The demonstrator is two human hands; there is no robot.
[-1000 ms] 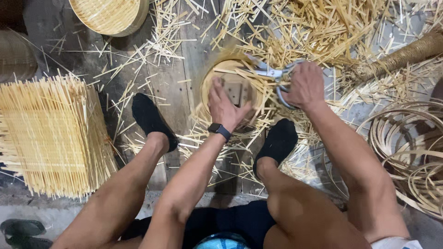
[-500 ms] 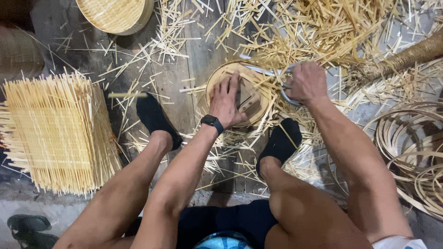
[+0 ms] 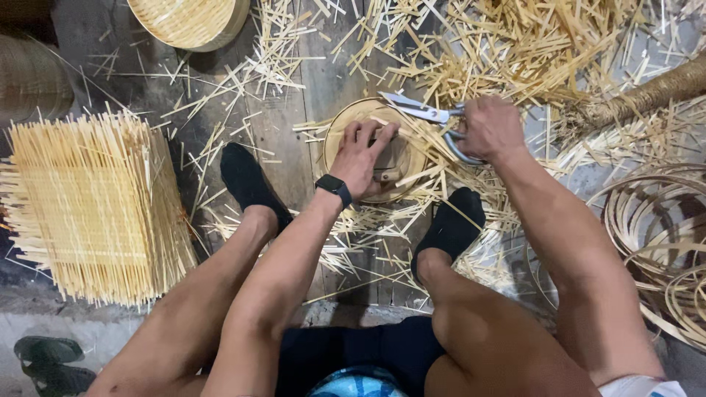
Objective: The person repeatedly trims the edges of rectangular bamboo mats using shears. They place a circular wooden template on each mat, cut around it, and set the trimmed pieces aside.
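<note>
left hand (image 3: 362, 156) presses flat on the round bamboo tray (image 3: 346, 125); right hand (image 3: 491, 129) grips scissors (image 3: 425, 112), now advanced over the rim, blades apart for trimming

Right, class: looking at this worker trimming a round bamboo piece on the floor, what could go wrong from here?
1. The left hand presses on the round bamboo piece right beside the open blades of the scissors held by the right hand; a slip could cut a finger.
2. Sharp bamboo offcuts litter the floor around feet in only black socks; splinters seem likely.
</note>
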